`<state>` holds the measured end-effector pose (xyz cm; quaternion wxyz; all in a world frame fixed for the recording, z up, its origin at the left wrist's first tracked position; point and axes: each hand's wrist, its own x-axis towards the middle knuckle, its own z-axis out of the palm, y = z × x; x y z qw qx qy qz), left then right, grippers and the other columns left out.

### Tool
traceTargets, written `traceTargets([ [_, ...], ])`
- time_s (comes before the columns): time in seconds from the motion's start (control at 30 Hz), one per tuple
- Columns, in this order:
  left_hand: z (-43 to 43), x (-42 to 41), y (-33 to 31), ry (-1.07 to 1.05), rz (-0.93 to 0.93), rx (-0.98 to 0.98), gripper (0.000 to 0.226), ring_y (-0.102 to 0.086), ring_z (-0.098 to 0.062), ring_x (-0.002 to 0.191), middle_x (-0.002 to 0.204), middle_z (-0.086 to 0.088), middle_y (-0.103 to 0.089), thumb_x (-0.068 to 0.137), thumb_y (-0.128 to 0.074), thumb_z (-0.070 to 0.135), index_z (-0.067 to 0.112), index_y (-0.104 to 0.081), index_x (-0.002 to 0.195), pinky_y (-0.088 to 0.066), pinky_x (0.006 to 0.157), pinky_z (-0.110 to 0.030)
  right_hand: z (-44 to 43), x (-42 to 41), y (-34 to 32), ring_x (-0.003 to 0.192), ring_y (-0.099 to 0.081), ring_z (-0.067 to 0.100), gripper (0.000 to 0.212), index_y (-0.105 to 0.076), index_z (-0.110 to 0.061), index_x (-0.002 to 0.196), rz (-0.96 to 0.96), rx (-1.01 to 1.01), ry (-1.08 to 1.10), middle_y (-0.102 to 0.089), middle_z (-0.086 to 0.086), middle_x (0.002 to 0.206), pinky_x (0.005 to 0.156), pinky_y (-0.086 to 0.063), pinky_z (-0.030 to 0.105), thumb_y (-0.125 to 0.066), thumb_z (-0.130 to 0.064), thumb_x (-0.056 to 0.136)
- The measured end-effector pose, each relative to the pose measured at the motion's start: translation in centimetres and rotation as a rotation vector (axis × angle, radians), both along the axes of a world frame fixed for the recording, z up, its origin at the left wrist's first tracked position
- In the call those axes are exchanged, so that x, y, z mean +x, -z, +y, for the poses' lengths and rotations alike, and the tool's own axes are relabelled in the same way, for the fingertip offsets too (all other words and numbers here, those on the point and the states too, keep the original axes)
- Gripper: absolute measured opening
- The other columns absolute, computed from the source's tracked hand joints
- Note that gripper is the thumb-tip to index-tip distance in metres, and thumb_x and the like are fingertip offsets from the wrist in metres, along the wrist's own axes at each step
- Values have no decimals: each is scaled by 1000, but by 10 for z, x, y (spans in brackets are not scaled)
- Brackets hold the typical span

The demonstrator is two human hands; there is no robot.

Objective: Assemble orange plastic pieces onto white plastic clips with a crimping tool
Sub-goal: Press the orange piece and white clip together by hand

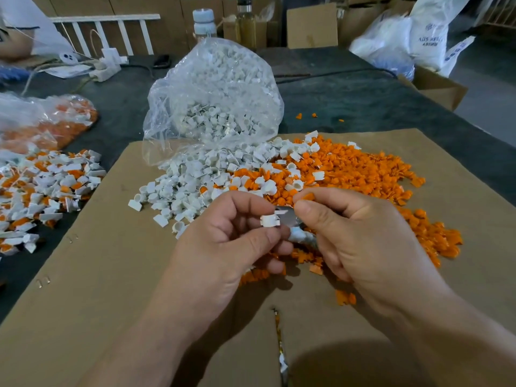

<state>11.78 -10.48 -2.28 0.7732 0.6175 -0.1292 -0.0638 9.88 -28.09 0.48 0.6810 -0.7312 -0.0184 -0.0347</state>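
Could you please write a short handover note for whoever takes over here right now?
Left hand pinches a white clip. Right hand pinches an orange piece and holds the tool.
Loose clips and orange pieces lie heaped on the cardboard; more clips in the bag.
Done: a heap of joined pieces at far left.
Left: join this pair, then work through the heaps.

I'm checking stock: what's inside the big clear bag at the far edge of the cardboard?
The clear bag holds white clips, spilling from its mouth onto the cardboard. What lies deeper in the heap is covered by the outer clips.
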Motion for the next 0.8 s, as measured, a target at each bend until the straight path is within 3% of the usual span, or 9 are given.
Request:
traceTargets([
  [0.07, 0, -1, -3, 5, -27, -18, 10, -73, -25, 73, 80, -13, -73, 79, -74, 21, 24, -72, 89, -57, 58, -26, -1, -1, -1, 40, -29, 12, 29, -75, -36, 99, 91, 110, -42, -34, 5, 51, 37, -24, 22, -68, -47, 72],
  [0.13, 1, -3, -3, -1, -52, -4, 9, -72, -25, 72, 79, -12, -72, 80, -72, 24, 22, -71, 89, -57, 59, -28, -2, -1, -2, 41, -30, 12, 29, -74, -34, 102, 145, 156, -82, -37, 4, 53, 39, -23, 24, -69, -45, 75],
  [0.23, -2, -4, 0, -17, -97, 56, 9, -71, -24, 69, 76, -11, -69, 83, -69, 18, 23, -70, 91, -56, 59, -29, -2, 0, -2, 39, -35, 10, 12, -75, -28, 98, 159, 180, -137, -44, 1, 55, 39, -24, 23, -66, -27, 90],
  [0.37, -2, -4, 4, -60, -197, 181, 29, -70, -19, 69, 77, -1, -69, 81, -74, 25, 37, -69, 108, -56, 60, -23, -1, 1, 0, 41, -43, 13, 18, -72, -23, 92, 142, 237, -172, -57, 7, 68, 36, -34, 22, -55, -19, 90],
  [0.47, 1, -3, 7, -167, -285, 337, 31, -70, -6, 72, 82, 14, -71, 78, -74, 40, 50, -69, 107, -54, 63, -16, -3, 2, -1, 44, -52, 15, 20, -68, -14, 100, 184, 416, -231, -65, 13, 78, 35, -43, 23, -48, -12, 98],
  [0.63, 3, -2, 11, -245, -338, 374, 31, -72, -10, 81, 94, 14, -73, 79, -70, 52, 50, -69, 110, -57, 67, -28, -6, 2, -4, 47, -61, 15, 23, -50, -8, 115, 315, 697, -453, -69, 17, 87, 37, -49, 22, -54, -18, 94],
  [0.8, 3, -1, 15, -251, -342, 325, 43, -71, -13, 82, 97, 13, -69, 78, -80, 37, 51, -65, 116, -59, 67, -27, -4, 1, -4, 46, -61, 13, 23, -51, -6, 110, 399, 806, -537, -67, 13, 82, 36, -48, 21, -55, -19, 92],
])
